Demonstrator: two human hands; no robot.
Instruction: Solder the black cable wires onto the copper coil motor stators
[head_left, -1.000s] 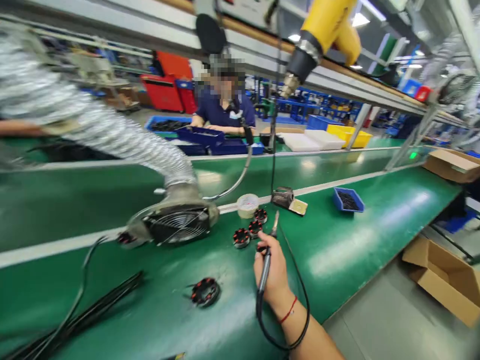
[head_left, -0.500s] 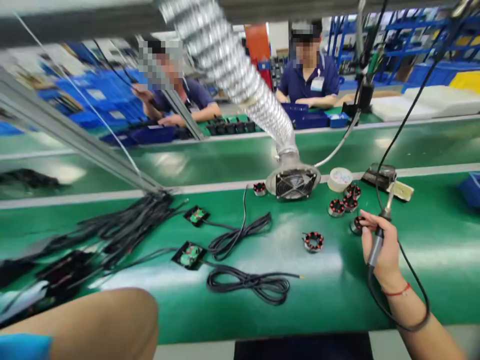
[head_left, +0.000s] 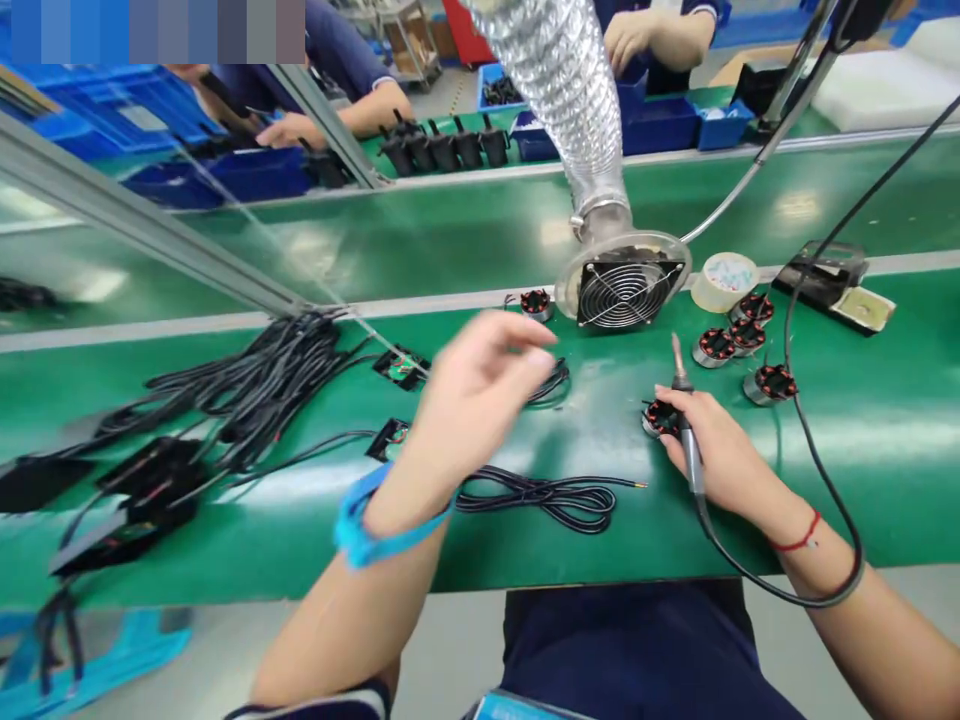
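My left hand is raised over the bench, thumb and forefinger apart, with nothing visible between them. A blue wristband circles that wrist. My right hand grips a soldering iron, its tip pointing up and away. The fingers of the same hand touch a ring-shaped motor stator with copper windings; whether they grasp it is hidden. A coiled black cable lies between the hands. Two small green circuit boards in black housings, one farther board and one nearer board, sit left, partly behind my left hand.
More stators stand at the right, near a round tub and an iron stand. A fume extractor hangs from a foil duct. Black cables are heaped left beside a metal post. Co-workers' hands show across the bench.
My left hand has come into view over the bench. My right hand has moved left with the soldering iron, from the right-hand stator to the single one nearer the middle. The view has tilted down.
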